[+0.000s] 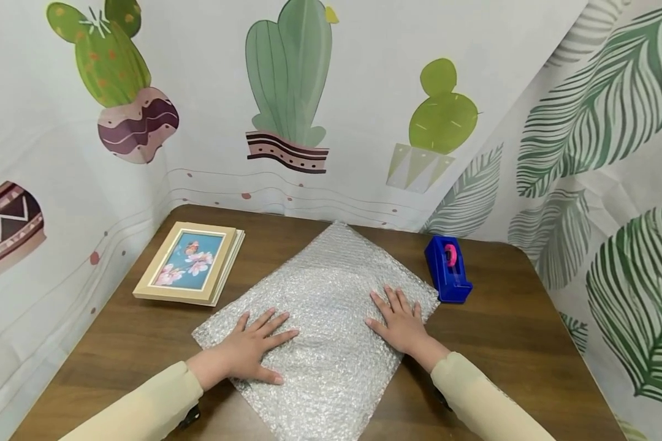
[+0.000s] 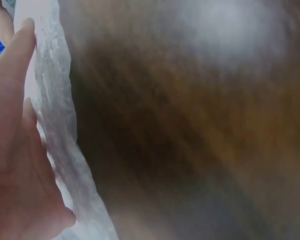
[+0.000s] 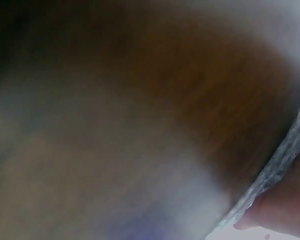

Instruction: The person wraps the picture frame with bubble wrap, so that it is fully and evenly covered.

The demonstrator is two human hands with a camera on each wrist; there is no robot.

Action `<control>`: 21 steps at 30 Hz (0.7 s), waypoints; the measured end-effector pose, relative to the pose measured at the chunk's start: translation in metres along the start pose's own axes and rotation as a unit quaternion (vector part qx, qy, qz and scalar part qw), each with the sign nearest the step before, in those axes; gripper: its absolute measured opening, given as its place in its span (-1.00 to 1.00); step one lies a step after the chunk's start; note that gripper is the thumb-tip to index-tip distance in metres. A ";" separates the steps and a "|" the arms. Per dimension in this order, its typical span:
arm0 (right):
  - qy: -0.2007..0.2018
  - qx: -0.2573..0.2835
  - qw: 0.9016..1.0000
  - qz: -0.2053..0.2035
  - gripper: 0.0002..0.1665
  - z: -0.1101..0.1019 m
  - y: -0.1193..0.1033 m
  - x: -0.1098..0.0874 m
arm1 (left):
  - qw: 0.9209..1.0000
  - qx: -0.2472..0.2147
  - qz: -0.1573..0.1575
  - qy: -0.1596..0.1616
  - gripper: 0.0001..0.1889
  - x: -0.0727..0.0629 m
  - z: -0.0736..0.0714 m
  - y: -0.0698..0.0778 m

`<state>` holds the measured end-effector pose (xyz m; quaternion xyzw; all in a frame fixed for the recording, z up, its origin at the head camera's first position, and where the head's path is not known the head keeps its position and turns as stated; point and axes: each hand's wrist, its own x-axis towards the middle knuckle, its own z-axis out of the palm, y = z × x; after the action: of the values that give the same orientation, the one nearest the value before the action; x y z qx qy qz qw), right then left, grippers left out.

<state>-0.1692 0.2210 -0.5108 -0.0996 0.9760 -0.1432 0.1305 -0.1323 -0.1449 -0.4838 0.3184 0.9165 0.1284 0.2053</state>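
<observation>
A sheet of bubble wrap [image 1: 331,294] lies on the table, turned so that one corner points to the back wall. My left hand [image 1: 251,349] rests on its left part with the fingers spread. On the right part lies my right hand [image 1: 399,324], its fingers also spread and nearly straight. Neither hand holds anything. In the left wrist view the bubble wrap's edge [image 2: 72,150] runs beside my left hand [image 2: 15,150]. The right wrist view shows part of my right hand [image 3: 285,212] at the edge of the wrap, mostly out of frame.
A picture frame [image 1: 193,260] with a flower picture lies at the back left on top of another flat, pale-edged piece. A blue tape dispenser [image 1: 449,269] with a pink core stands close to the wrap's right corner. The wooden table [image 1: 507,318] meets patterned wall cloth behind.
</observation>
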 end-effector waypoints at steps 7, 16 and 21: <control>0.004 0.006 1.000 0.001 -0.13 0.001 -0.004 -0.005 | 1.000 0.007 0.004 0.001 -0.03 0.001 -0.003 -0.006; 0.006 -0.005 0.999 -0.048 -0.10 -0.003 0.013 -0.005 | 1.000 0.023 0.014 0.015 -0.03 0.001 -0.005 -0.012; -0.001 -0.003 0.999 -0.051 -0.09 0.000 0.016 -0.007 | 0.999 0.029 0.023 0.019 -0.03 0.001 -0.004 -0.015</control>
<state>-0.1651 0.2379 -0.5141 -0.1496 0.9699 -0.1469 0.1240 -0.1424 -0.1558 -0.4860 0.3430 0.9159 0.1121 0.1757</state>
